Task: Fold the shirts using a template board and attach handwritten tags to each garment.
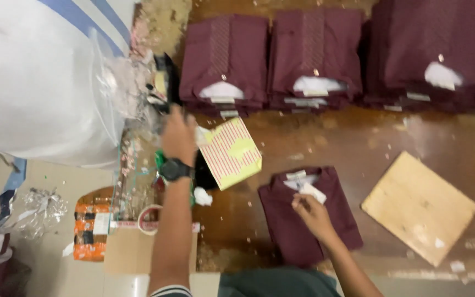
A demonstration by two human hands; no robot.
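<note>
The right hand (310,212) pinches a white tag at the collar of the folded maroon shirt (306,217), which lies on the table just right of the striped box (231,153). The left hand (178,135) reaches beyond that box's left edge; its grip cannot be told.

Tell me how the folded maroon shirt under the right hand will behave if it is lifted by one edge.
The folded maroon shirt is soft cloth lying flat on the worn wooden table, so it would probably sag and start to unfold. It looks light for its size. The white paper tag at its collar, by the right hand, may slip or flap loose.
</note>
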